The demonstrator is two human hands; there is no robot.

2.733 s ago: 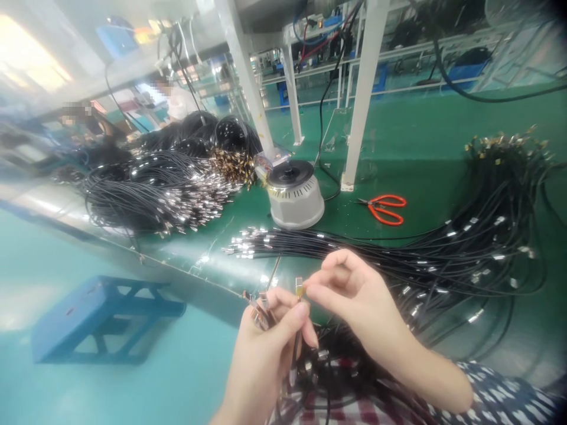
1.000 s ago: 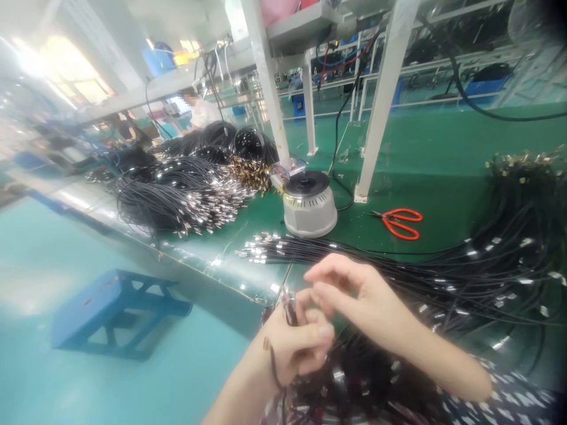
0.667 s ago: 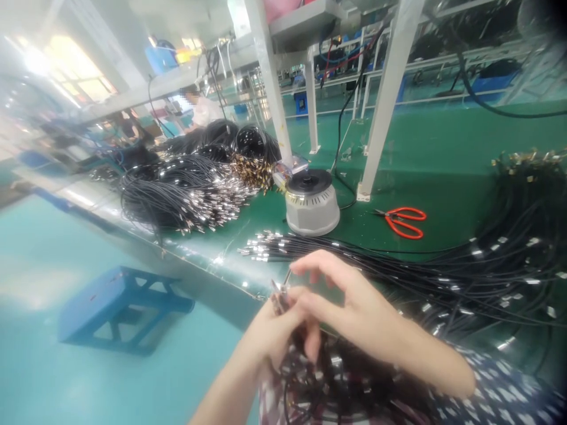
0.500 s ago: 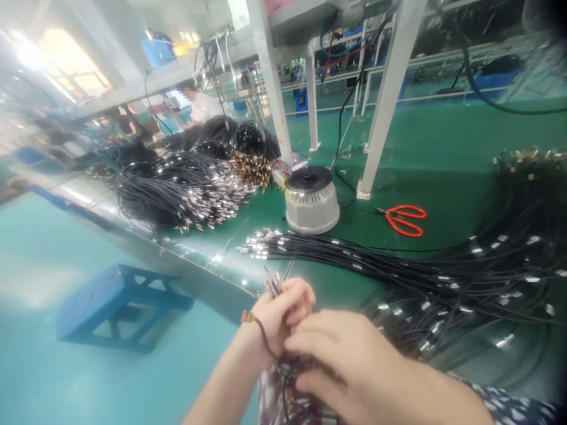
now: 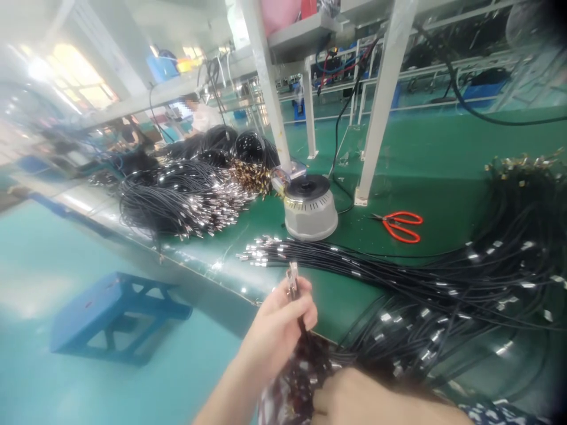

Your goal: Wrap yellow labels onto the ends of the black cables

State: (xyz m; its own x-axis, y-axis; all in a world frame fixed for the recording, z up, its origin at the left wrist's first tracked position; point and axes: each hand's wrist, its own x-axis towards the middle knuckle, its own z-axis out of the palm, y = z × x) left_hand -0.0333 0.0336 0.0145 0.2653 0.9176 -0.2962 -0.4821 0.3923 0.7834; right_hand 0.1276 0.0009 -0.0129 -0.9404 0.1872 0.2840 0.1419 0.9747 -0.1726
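My left hand (image 5: 283, 316) is closed around a small bunch of black cables (image 5: 303, 324). Their silvery metal ends (image 5: 292, 277) stick up above the thumb and fingers. Lower down, over my lap, my right hand (image 5: 343, 398) is curled, with its fingertips beside dark cables; what it grips, if anything, is hidden. Just beyond my left hand, a long bundle of black cables (image 5: 354, 260) lies across the green table, its silvery ends pointing left. More loose cables (image 5: 411, 336) spread to the right of my hands.
A grey round device with a black top (image 5: 310, 212) stands behind the bundle. Orange-handled scissors (image 5: 401, 226) lie to its right. Heaped coils of black cable (image 5: 177, 200) sit at the left back. A blue stool (image 5: 93, 313) is on the floor. Further off sits a person (image 5: 206, 118).
My left hand has turned more upright, bringing the cable ends up into view. The cord across my left wrist is gone from there. My right hand has moved down, away from the left.
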